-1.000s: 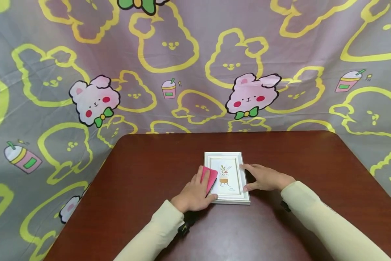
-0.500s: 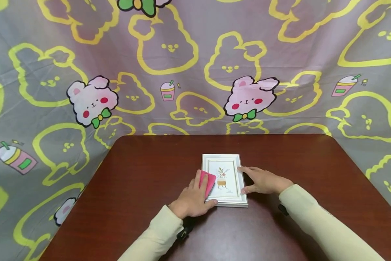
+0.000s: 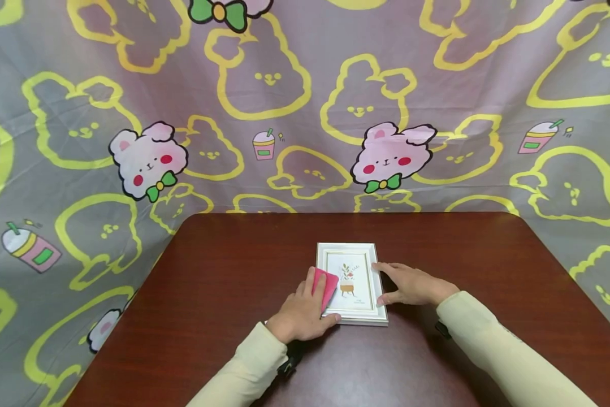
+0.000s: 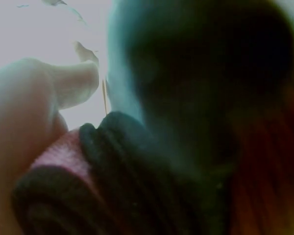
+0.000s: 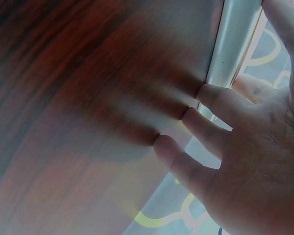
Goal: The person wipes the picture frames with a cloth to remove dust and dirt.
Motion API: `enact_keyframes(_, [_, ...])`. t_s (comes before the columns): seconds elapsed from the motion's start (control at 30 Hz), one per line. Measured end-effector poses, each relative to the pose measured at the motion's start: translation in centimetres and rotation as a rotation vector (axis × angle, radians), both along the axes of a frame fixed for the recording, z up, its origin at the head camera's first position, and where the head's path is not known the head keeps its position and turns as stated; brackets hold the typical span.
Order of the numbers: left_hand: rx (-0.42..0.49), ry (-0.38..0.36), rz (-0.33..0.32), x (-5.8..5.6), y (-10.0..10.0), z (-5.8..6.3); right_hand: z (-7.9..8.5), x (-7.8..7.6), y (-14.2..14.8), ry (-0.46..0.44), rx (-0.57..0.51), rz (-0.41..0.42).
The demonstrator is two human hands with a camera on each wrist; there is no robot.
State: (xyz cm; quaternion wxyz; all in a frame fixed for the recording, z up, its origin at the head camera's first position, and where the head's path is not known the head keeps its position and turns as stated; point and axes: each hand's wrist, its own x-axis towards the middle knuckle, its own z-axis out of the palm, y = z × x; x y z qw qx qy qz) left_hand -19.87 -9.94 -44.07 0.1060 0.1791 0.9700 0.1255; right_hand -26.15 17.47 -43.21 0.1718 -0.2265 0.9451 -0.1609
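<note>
A white picture frame, its print a potted plant, lies face up on the table. My left hand holds a pink cloth against the frame's left side. Its fingers lie over the cloth, and the thumb reaches the frame's near edge. In the left wrist view the cloth is bunched in folds with a dark underside. My right hand rests along the frame's right side, thumb and forefinger spread apart on the border. In the right wrist view its other fingers stretch to the tabletop beside the frame.
The dark red-brown wooden table has rounded far corners. Behind it and at its left hangs a grey curtain printed with yellow outlines, rabbit faces and drink cups. Dark wrist straps show below both sleeves.
The left hand with the cloth has slid slightly toward the frame's near edge. The right hand stays by the frame's right side. The whole view has shifted a little with the head.
</note>
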Motion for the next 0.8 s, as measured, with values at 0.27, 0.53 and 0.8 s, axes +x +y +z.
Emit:
enact_keyframes(0.27, [0.002, -0.001, 0.0, -0.7, 0.0, -0.4, 0.0, 0.1, 0.1, -0.004, -0.013, -0.002])
enact_keyframes(0.53, [0.01, 0.009, 0.014, -3.5, 0.1, -0.3, 0.0, -0.1, -0.1, -0.005, -0.016, 0.005])
enact_keyframes(0.8, [0.046, -0.055, 0.077, -7.2, 0.8, -0.4, 0.1, -0.2, 0.0, 0.0, -0.004, 0.015])
